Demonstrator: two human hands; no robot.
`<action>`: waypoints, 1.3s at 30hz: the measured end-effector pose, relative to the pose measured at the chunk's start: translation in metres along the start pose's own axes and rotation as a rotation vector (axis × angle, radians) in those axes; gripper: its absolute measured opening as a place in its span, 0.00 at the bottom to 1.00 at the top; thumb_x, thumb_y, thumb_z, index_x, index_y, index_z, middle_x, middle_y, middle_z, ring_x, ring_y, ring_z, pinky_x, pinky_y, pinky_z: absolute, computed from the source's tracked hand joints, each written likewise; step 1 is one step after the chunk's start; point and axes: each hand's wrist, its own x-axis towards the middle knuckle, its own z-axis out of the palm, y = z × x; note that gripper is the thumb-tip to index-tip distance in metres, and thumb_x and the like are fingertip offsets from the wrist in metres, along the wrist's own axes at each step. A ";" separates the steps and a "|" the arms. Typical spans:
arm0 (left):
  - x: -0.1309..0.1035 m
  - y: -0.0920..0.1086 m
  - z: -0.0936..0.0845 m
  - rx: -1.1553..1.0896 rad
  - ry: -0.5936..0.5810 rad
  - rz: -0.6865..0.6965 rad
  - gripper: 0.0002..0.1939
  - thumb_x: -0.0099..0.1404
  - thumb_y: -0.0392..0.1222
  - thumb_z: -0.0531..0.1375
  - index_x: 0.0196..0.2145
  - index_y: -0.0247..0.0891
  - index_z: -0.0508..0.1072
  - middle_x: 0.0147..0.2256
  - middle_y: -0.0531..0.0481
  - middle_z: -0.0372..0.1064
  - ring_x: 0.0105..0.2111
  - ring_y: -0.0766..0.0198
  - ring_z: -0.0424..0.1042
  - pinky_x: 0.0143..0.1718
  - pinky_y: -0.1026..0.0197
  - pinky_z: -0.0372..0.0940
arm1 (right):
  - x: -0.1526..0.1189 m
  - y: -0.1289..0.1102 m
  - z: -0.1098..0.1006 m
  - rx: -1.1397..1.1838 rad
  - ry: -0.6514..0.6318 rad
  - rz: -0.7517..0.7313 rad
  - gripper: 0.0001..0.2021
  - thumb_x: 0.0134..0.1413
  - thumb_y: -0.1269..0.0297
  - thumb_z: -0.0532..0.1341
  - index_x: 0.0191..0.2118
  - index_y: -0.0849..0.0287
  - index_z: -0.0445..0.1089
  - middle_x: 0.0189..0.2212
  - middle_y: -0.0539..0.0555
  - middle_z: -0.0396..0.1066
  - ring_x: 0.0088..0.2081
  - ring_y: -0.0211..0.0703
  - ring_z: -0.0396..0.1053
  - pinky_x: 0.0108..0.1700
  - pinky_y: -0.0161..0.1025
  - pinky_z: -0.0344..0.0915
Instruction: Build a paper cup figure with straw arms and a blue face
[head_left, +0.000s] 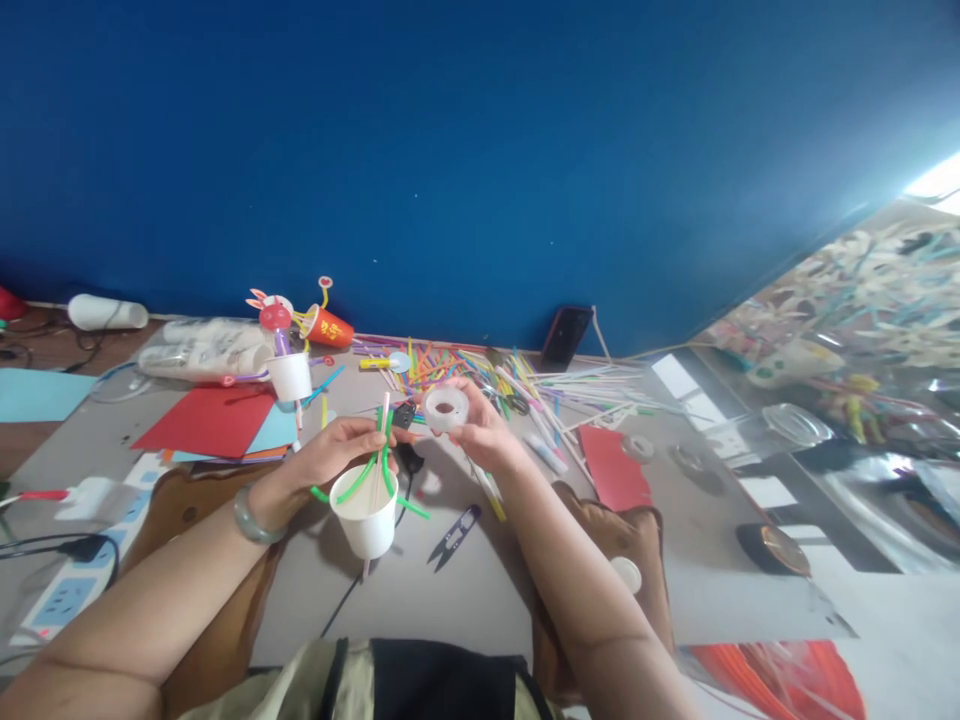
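My left hand (339,452) pinches a bundle of green and pale straws (384,440) above a white paper cup (365,525). The straws pass down into the cup, and a pale end pokes out below it. Green straw ends spread out over the rim on both sides. To the right, my right hand (484,432) grips a roll of clear tape (446,408), close to the straws. Dark thread snips (454,537) lie on the table below the hands.
Many colored straws (480,365) lie along the blue wall. A decorated cup figure (290,375) stands at left near red paper (210,420). A phone (565,338) leans on the wall. A power strip (71,590) is at far left, brown pads under both forearms.
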 end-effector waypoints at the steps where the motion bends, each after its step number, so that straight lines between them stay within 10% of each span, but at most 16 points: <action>1: -0.001 0.000 0.001 -0.018 -0.010 0.006 0.15 0.52 0.48 0.73 0.31 0.34 0.80 0.29 0.42 0.79 0.26 0.58 0.78 0.27 0.62 0.71 | -0.001 0.001 0.002 -0.019 -0.008 -0.023 0.33 0.35 0.59 0.76 0.47 0.50 0.60 0.47 0.54 0.76 0.44 0.46 0.74 0.44 0.42 0.70; 21: -0.001 0.004 0.003 -0.045 -0.118 0.102 0.23 0.47 0.54 0.75 0.31 0.35 0.75 0.22 0.46 0.77 0.19 0.60 0.75 0.20 0.64 0.66 | -0.016 0.026 0.053 -0.575 0.267 -0.477 0.31 0.41 0.55 0.76 0.46 0.50 0.58 0.51 0.58 0.72 0.50 0.51 0.73 0.54 0.49 0.68; 39: -0.001 0.008 -0.001 0.487 -0.091 0.536 0.13 0.62 0.49 0.68 0.34 0.35 0.83 0.33 0.45 0.77 0.34 0.60 0.76 0.43 0.58 0.70 | -0.014 0.008 0.033 -0.970 0.202 -0.687 0.18 0.56 0.61 0.67 0.52 0.56 0.70 0.48 0.59 0.76 0.46 0.47 0.75 0.49 0.46 0.73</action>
